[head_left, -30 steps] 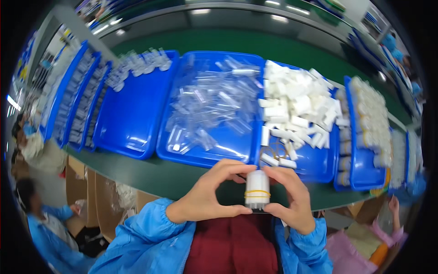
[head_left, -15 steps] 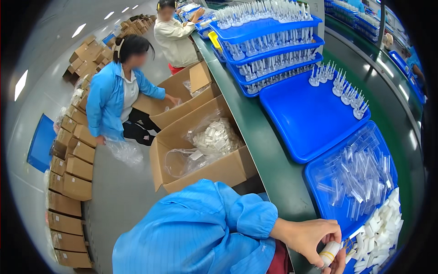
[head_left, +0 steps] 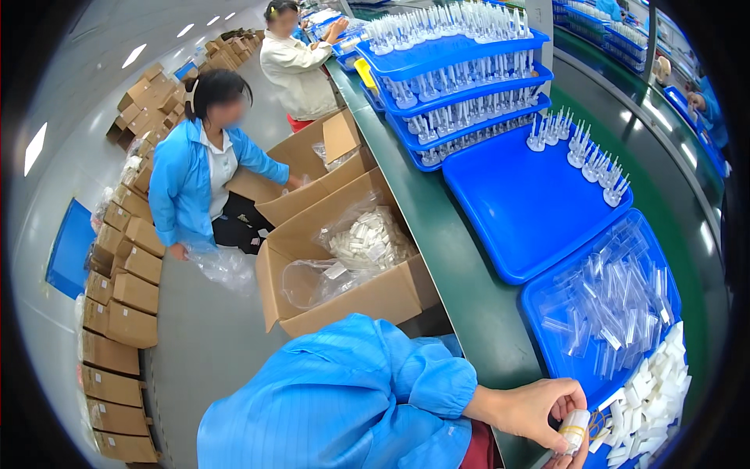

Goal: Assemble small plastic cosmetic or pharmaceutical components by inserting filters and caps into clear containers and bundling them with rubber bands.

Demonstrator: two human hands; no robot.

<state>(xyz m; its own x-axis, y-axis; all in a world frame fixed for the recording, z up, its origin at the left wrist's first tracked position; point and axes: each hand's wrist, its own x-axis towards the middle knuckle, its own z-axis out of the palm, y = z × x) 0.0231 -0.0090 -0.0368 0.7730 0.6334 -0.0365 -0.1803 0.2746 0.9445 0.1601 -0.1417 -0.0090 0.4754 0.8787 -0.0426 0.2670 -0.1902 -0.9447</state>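
Note:
Low at the right, my left hand (head_left: 537, 410) pinches a small bundle of white pieces (head_left: 575, 429) wrapped with a yellow rubber band. Fingers of my right hand (head_left: 574, 460) press on the bundle from below, and the rest of that hand is cut off by the lower edge. Beside the bundle lie several loose yellow rubber bands (head_left: 598, 423). Just right of them spreads a heap of short white pieces (head_left: 652, 391). Beyond my hands, clear plastic sleeves (head_left: 617, 313) fill a blue tray (head_left: 539, 313).
On the green bench (head_left: 469, 293) stand a blue tray (head_left: 516, 203) with white spiked parts along its far edge and a stack of loaded blue trays (head_left: 461, 78). Left of the bench is an open carton (head_left: 351, 305) of bagged white pieces. A co-worker (head_left: 203, 156) reaches into another carton (head_left: 273, 207).
The banded bundle has turned more upright and shifted slightly right between my hands. The co-worker in blue has leaned a little left and lower.

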